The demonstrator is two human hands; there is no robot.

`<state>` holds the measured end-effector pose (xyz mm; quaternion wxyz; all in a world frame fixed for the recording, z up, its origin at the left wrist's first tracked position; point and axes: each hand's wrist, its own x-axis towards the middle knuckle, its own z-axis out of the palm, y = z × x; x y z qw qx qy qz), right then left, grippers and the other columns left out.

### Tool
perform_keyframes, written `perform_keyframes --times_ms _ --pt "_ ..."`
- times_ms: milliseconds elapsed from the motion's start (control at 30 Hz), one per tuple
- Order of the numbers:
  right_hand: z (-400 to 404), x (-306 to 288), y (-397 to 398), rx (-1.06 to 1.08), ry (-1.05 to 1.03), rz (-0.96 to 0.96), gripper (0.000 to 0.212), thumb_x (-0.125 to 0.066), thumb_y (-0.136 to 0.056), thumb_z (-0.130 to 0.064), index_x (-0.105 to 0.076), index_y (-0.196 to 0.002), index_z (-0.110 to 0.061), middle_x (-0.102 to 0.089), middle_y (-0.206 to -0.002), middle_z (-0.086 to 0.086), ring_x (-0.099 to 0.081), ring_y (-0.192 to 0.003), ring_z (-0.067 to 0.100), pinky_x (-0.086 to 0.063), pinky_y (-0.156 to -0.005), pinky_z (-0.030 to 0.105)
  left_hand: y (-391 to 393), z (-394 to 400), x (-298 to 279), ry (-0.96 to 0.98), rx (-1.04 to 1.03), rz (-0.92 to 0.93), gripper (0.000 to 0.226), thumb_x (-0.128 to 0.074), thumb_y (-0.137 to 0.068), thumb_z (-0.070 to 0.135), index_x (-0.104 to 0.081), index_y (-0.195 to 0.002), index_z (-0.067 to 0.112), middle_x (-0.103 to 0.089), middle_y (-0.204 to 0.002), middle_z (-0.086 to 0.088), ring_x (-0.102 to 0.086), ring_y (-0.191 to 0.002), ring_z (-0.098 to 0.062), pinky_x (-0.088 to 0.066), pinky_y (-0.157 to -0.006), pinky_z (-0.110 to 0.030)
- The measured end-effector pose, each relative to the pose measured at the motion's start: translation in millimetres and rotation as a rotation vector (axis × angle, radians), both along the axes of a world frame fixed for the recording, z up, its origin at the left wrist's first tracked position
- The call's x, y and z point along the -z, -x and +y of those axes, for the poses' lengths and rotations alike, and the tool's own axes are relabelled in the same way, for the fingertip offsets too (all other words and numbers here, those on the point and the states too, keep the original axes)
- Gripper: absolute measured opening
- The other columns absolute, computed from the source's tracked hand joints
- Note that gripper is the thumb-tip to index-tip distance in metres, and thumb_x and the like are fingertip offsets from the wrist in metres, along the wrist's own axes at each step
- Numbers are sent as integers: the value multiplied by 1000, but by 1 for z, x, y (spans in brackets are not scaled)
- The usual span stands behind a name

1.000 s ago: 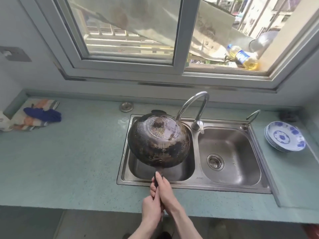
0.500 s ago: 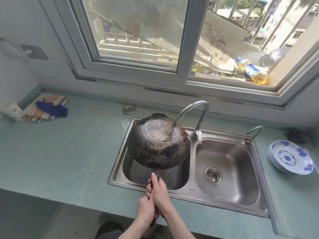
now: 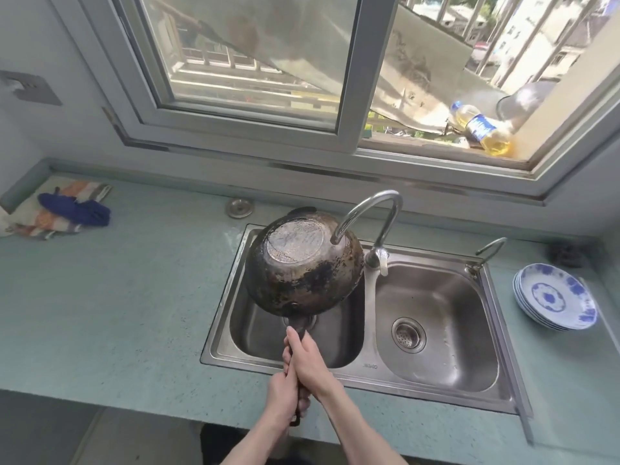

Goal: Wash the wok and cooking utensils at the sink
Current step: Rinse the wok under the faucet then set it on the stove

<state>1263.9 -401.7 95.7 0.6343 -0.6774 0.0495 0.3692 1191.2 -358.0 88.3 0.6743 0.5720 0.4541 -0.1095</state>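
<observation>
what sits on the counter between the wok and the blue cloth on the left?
In the head view, the stretch of countertop between the wok and the blue cloth is mostly bare; only a small round metal disc sits near the back wall.

Off to my far left a striped cloth [image 3: 50,213] lies on the green counter [image 3: 117,313] with a blue rag [image 3: 77,211] bunched on top of it. A round metal sink plug [image 3: 240,207] sits near the back wall. On my right, a stack of blue-and-white plates [image 3: 555,298] rests on the counter, something dark [image 3: 567,255] just beyond it. Up on the window ledge a bottle of yellow oil [image 3: 481,129] lies tilted beside a metal bowl [image 3: 523,102].
</observation>
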Motion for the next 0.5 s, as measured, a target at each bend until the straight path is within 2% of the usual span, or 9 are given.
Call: perform_keyframes --times_ms 133,333,500 --pt "6 4 -18 -19 -10 24 28 -44 -111 -35 -40 -97 -11 -41 -57 1 -40 -48 16 -42 -50 27 -15 4 0 59 -19 -12 65 -42 -108 47 -50 -58 7 -46 -47 -11 -41 -35 -19 -30 -43 -25" --pt "7 3 -20 -26 -29 35 24 -44 -111 -32 -36 -97 -13 -30 -63 2 -31 -53 13 -32 -51 28 -18 3 3 126 -55 -21 65 -41 -106 53 -49 -58 10 -44 -47 -9 -39 -35 -18 -28 -45 -23" --pt "7 5 -8 -13 -5 11 27 -44 -110 -34 -42 -95 -12 -42 -60 1 -40 -52 15 -42 -53 28 -10 5 0 100 -51 5 61 -42 -107 48 -49 -61 9 -45 -47 -9 -39 -36 -17 -29 -44 -23"
